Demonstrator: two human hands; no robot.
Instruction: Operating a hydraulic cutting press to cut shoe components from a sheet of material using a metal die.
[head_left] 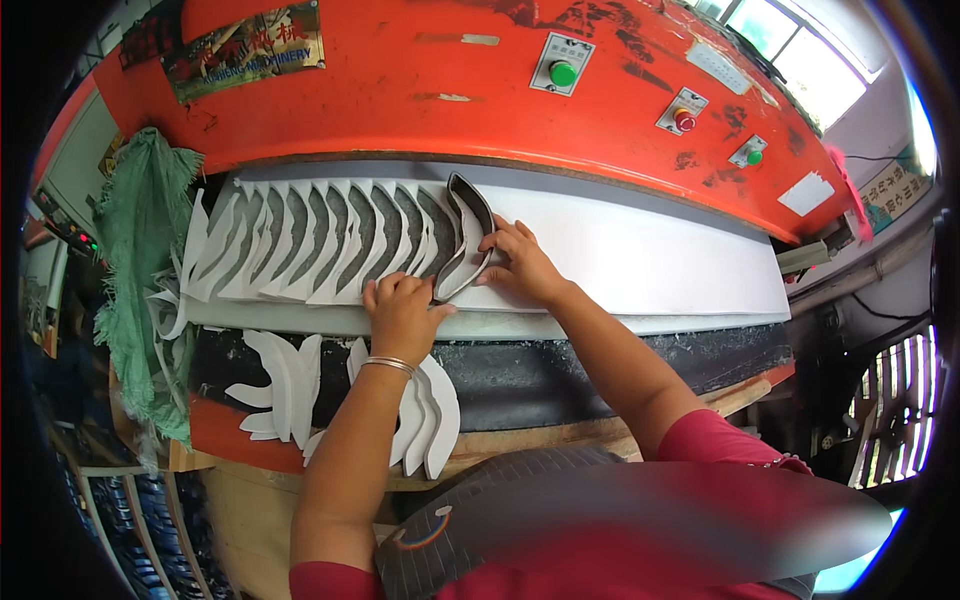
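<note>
A curved, thin-walled metal cutting die (479, 207) stands on a thick white sheet (640, 250), at the right end of a row of curved cut-outs. My right hand (522, 262) grips the die's right wall, thumb and fingers bent around it. My left hand (403, 312) rests by the die's lower tip, fingers spread over the front edge of the cut part of the sheet. The thumb points right, apart from the fingers. Thin white strips (330, 240) stand between the gaps left of the die. Whether my left fingertips touch the die is hard to tell.
An orange-red machine beam (420, 110) with green (562, 74) and red (684, 120) buttons spans the back. Curved white pieces (435, 415) and more white pieces (285, 385) lie on the black front ledge (530, 370). Green woven sacking (145, 270) hangs at left.
</note>
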